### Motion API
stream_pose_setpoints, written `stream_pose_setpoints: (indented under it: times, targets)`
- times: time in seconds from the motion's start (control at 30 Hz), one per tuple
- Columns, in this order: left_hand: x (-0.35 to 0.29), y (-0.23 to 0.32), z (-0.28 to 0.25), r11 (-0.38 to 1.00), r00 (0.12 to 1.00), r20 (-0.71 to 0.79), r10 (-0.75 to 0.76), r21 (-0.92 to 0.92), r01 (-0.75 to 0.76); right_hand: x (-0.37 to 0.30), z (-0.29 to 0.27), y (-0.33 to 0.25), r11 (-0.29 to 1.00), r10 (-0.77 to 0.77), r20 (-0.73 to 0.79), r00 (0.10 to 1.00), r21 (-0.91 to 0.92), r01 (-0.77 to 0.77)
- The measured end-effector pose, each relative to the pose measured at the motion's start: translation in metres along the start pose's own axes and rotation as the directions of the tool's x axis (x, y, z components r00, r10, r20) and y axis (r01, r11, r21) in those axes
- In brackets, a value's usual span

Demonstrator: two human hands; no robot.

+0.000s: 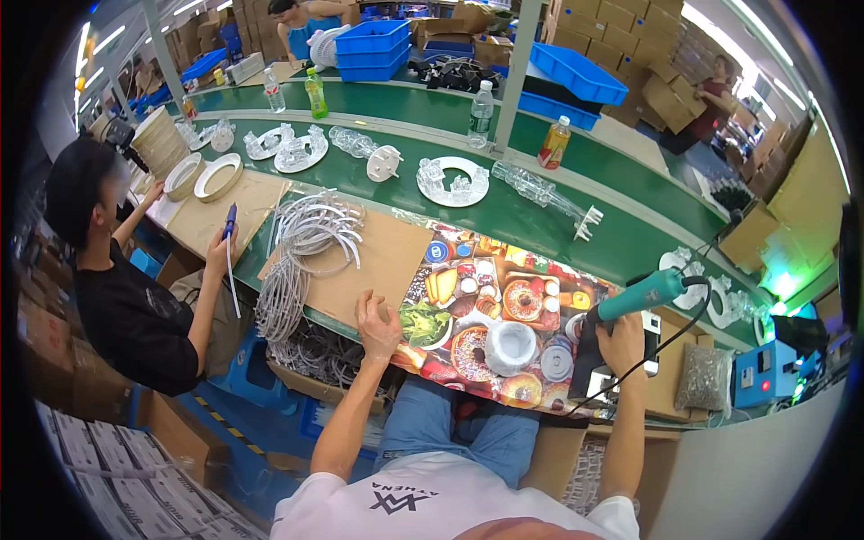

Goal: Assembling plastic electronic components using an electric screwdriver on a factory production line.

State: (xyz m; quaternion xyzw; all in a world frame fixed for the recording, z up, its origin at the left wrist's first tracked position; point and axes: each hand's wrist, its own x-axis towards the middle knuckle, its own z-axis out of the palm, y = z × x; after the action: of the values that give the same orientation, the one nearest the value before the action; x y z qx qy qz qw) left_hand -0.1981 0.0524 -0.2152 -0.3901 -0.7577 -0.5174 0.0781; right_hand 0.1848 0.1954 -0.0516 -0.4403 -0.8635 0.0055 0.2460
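Bracing one hand near a teal-handled tool while the other hangs loose at the mat's edge

The left hand (pixel 378 331), its fingers curved and spread, is over the near edge of a brown cardboard sheet (pixel 382 247), beside a mat printed with food pictures (pixel 499 310). Its grip is loose, with nothing in it. The right hand (pixel 623 344) is at the mat's right end, just below the teal-handled tool (pixel 641 295), against a black fixture (pixel 589 349). Whether that grip is closed on anything, I cannot tell. The tool lies aslant above the hand, its back end toward the upper right, where a black cable (pixel 710 297) leaves it and loops down past the wrist.

A whitish, round, hollow-topped piece (pixel 510 348) sits on the mat between the hands. Left of them, a heap of clear curved strips (pixel 310 229) spills over the cardboard. Beyond the mat, the green counter (pixel 513 220) carries a white ring plate with clear fittings (pixel 453 182) and a clear stem with a pronged white end (pixel 544 191). At the right stand a bag of small pieces (pixel 705 378) and a blue box with a red light (pixel 765 371). At left, a seated co-worker (pixel 135 297) holds a purple-blue tool (pixel 229 222).
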Motion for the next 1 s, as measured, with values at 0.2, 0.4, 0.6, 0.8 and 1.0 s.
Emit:
stream_pose_setpoints:
  times: [0.2, 0.4, 0.6, 0.8, 1.0]
  targets:
    - [0.001, 0.0, 0.0, 1.0, 1.0, -0.007, 0.016, 0.015, -0.015, 0.001, 0.007, -0.007, 0.986, 0.005, 0.051, 0.999, -0.169, 0.004]
    - [0.001, 0.001, 0.002, 0.999, 1.0, -0.01, 0.02, 0.028, -0.02, 0.003, 0.021, 0.001, 0.959, -0.051, -0.008, 0.999, -0.28, 0.047]
    - [-0.001, -0.001, 0.002, 1.0, 1.0, -0.014, 0.005, 0.022, -0.005, 0.007, 0.006, -0.009, 0.971, -0.04, 0.094, 0.995, -0.231, 0.061]
    - [0.0, 0.0, 0.001, 0.999, 1.0, -0.018, 0.014, 0.031, -0.014, 0.012, -0.023, -0.014, 0.989, -0.005, 0.249, 0.968, -0.143, 0.042]
    - [0.0, 0.0, 0.0, 1.0, 1.0, -0.021, 0.005, 0.024, -0.004, 0.019, -0.029, -0.021, 0.996, -0.001, 0.318, 0.948, -0.08, 0.028]
